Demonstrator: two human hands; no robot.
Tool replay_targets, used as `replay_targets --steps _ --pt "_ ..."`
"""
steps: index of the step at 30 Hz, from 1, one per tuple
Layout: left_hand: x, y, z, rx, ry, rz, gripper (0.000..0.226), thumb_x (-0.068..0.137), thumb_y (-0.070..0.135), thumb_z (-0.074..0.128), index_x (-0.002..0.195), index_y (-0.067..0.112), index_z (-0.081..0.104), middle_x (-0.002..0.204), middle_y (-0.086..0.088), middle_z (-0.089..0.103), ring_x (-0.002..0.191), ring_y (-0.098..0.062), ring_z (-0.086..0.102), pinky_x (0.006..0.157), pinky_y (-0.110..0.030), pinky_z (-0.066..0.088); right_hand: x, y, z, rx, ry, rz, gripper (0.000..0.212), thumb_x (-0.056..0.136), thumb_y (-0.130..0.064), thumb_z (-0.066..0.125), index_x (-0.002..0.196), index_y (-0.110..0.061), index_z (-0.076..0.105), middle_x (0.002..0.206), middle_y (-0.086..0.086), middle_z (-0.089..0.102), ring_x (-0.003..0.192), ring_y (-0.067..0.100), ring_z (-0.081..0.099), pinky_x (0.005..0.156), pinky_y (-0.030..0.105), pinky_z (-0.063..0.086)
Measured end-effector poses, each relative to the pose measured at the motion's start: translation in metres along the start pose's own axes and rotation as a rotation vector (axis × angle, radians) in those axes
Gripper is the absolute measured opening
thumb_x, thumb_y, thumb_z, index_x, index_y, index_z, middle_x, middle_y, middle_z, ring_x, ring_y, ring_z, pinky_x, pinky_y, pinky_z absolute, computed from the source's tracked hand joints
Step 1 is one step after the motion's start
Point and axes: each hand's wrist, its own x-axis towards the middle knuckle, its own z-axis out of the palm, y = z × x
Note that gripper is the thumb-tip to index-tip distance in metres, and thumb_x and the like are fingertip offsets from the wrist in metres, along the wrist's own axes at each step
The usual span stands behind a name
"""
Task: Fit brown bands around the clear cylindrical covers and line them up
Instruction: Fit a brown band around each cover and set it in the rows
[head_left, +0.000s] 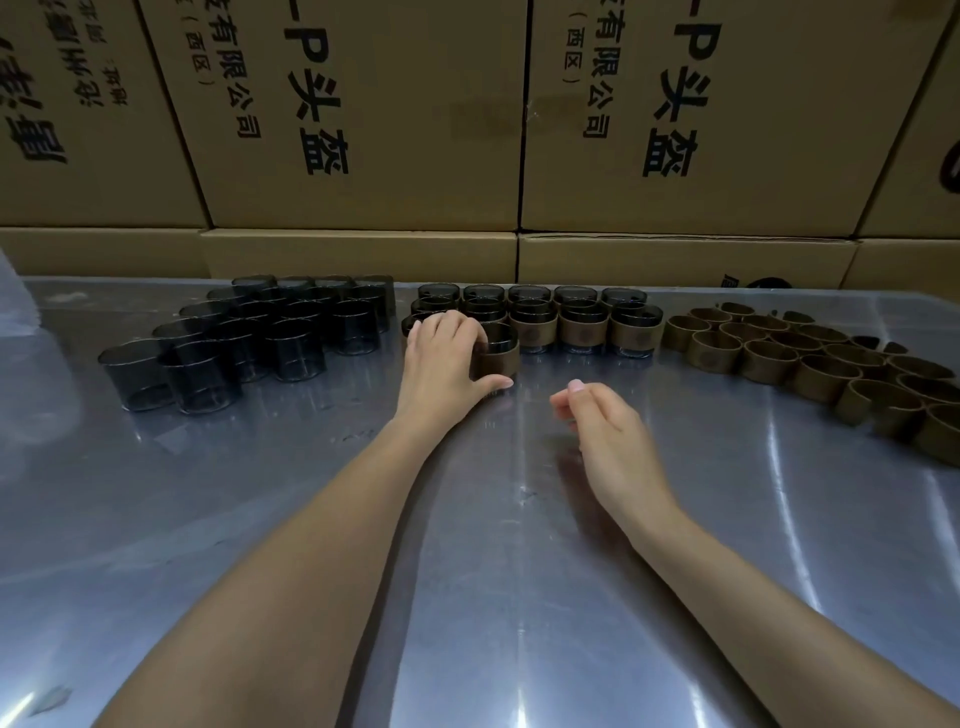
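The left hand (441, 358) curls round a banded cover (497, 352), a smooth clear cylinder in a matte brown band, at the front of the finished rows on the glossy metal table (493, 571). The right hand (605, 431) hovers loosely curled, holding nothing. Bare smoky covers (249, 338) cluster left; loose band rings (810, 358) lie right.

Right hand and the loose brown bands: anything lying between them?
Nothing: the head view shows only bare table between the right hand and loose brown bands.

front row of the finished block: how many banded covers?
4: one under the left hand at, then three to its right at. The hand may hide more.
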Motion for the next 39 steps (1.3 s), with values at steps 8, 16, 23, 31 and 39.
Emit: replay_targets --steps 8,16,23,31,39 --pt "0.007 -0.007 0.006 -0.012 -0.02 -0.068 0.044 0.08 0.041 0.074 0.114 0.018 0.059 0.123 -0.001 0.054 0.129 -0.021 0.04 0.116 -0.047 0.016 0.001 0.001 0.0 -0.039 -0.006 -0.008 0.029 0.1 -0.039 0.038 0.091 -0.027 0.063 0.088 -0.016 0.061 0.089 0.0 0.055 0.077 0.029 0.044" --pt "0.009 -0.008 0.009 0.009 -0.05 -0.09 0.045 0.084 0.04 0.071 0.121 0.02 0.056 0.131 0.0 0.052 0.136 -0.021 0.034 0.118 -0.048 0.01 0.001 0.003 0.002 -0.052 -0.014 -0.009 0.027 0.1 -0.039 0.039 0.092 -0.028 0.062 0.087 -0.014 0.062 0.088 0.002 0.056 0.079 0.031 0.045" --pt "0.009 -0.007 0.009 -0.024 -0.084 -0.096 0.044 0.088 0.034 0.068 0.127 0.02 0.052 0.138 0.001 0.049 0.144 -0.021 0.024 0.119 -0.049 0.002 0.002 0.004 0.003 -0.056 -0.013 -0.014 0.025 0.1 -0.039 0.039 0.089 -0.03 0.06 0.086 -0.013 0.062 0.086 0.003 0.057 0.082 0.033 0.046" --pt "0.009 -0.006 0.01 0.039 -0.102 -0.076 0.057 0.09 0.036 0.064 0.141 0.022 0.042 0.149 0.003 0.041 0.147 -0.022 0.016 0.118 -0.049 -0.002 0.003 0.006 0.003 -0.048 -0.01 -0.006 0.023 0.098 -0.039 0.04 0.089 -0.032 0.061 0.087 -0.014 0.062 0.087 0.004 0.057 0.084 0.035 0.048" --pt "-0.016 0.012 -0.009 0.039 -0.035 0.025 0.052 0.094 0.037 0.056 0.141 0.021 0.042 0.147 0.004 0.042 0.144 -0.019 0.022 0.119 -0.043 0.001 0.003 0.004 0.002 -0.036 -0.005 -0.017 0.023 0.099 -0.036 0.042 0.085 -0.031 0.06 0.086 -0.014 0.063 0.085 0.004 0.057 0.081 0.033 0.046"
